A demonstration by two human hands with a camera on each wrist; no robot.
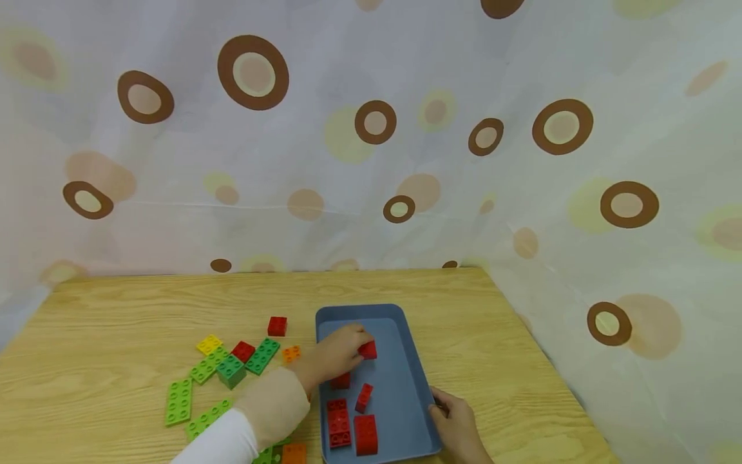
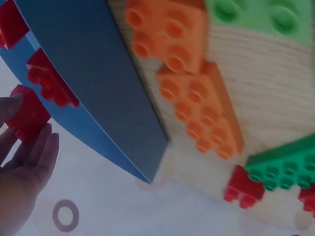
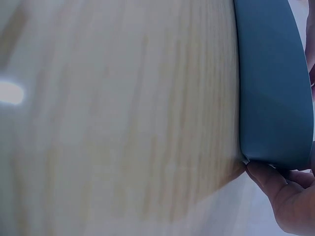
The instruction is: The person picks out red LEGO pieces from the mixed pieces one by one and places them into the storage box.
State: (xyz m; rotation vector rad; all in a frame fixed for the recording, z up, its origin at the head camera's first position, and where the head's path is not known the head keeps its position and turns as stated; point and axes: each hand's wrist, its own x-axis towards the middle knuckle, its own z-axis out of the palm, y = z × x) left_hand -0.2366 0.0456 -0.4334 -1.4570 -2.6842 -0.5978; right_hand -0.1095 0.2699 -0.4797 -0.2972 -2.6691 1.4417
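At the lower centre of the head view, a blue-grey tray [image 1: 406, 386] lies on the wooden tabletop [image 1: 498, 335]. Over the tray's upper half, the left hand [image 1: 339, 351] has a narrow grip, pinching a red brick [image 1: 368, 350] between thumb and fingers; whether that brick touches the tray floor, I cannot tell. Toward the lower right, the right hand [image 1: 458, 422] has its grip closed on the tray's right side.

Further down the frame, inside the tray, lie a small slanted red piece [image 1: 364, 397], a long brick [image 1: 339, 423] and a rounded block [image 1: 366, 435]. One more red block [image 1: 341, 381] sits partly hidden just under the left hand.

From the lower left, a white sleeve [image 1: 220, 444] and the forearm cross the tray's left rim and block the view of some loose bricks. Left of the tray are lime plates [image 1: 180, 401], two dark green bricks [image 1: 263, 356], a yellow brick [image 1: 209, 344], orange bricks [image 1: 292, 354] and two red ones [image 1: 277, 326]. Behind the tabletop hangs a circle-patterned cloth [image 1: 348, 238].
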